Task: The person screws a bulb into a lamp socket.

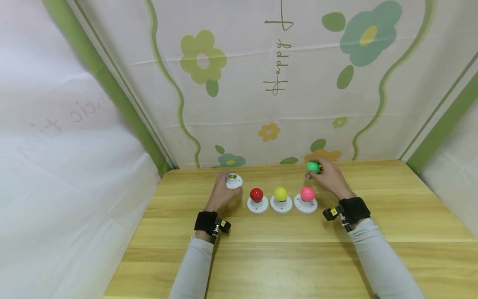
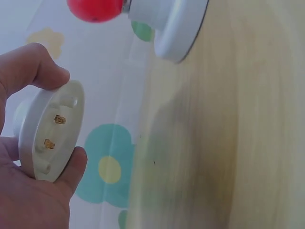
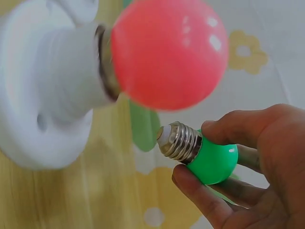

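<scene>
My left hand (image 1: 221,194) grips a round white lamp socket (image 1: 234,181) by its rim, lifted off the table. Its hollow underside with two brass contacts faces the left wrist view. In my right hand (image 1: 331,177) a green light bulb (image 3: 214,160) is pinched between thumb and fingers, its metal screw base (image 3: 181,142) bare. Between the hands stand three white sockets in a row, with a red bulb (image 1: 256,194), a yellow bulb (image 1: 281,194) and a pink bulb (image 1: 307,193) in them. The right hand is just behind the pink one.
The wooden table (image 1: 261,257) ends at a back edge close behind both hands. A white curtain (image 1: 239,104) printed with flowers hangs there, and white side panels (image 1: 74,145) with green borders stand left and right.
</scene>
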A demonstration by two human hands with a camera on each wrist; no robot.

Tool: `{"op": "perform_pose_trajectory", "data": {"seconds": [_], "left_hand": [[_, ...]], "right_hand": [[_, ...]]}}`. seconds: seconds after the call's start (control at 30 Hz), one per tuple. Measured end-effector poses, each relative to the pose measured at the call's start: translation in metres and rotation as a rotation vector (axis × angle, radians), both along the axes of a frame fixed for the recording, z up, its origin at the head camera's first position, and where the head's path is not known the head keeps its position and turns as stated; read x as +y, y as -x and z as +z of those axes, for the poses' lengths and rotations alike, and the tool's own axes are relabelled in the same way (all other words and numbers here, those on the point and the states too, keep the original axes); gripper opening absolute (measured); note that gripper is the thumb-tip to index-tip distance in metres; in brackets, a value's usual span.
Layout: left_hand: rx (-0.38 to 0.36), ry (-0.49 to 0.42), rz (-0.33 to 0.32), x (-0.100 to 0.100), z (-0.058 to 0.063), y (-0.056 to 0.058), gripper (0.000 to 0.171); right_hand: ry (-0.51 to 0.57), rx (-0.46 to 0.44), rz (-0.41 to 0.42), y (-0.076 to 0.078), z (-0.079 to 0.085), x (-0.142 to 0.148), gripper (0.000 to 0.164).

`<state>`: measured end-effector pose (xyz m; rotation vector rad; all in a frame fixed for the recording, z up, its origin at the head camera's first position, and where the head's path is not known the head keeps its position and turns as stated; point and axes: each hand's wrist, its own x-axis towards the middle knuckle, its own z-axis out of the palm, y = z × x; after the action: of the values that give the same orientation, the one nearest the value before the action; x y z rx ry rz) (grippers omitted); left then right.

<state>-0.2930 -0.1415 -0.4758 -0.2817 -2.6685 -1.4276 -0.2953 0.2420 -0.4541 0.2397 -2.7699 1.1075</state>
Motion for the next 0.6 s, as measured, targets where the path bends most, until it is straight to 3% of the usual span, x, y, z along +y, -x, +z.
{"op": "perform_pose_trajectory", "data": {"seconds": [0.3, 0.6], "left_hand": [[0.028, -0.056, -0.013, 0.004, 0.007, -0.008, 0.069], [0.049, -0.076, -0.090, 0.018, 0.021, -0.017, 0.066]], "right_hand": [[0.037, 0.083, 0.026, -0.011, 0.012, -0.015, 0.048], [0.002, 0.179, 0.069, -0.028, 0.036, -0.033, 0.046]]}}
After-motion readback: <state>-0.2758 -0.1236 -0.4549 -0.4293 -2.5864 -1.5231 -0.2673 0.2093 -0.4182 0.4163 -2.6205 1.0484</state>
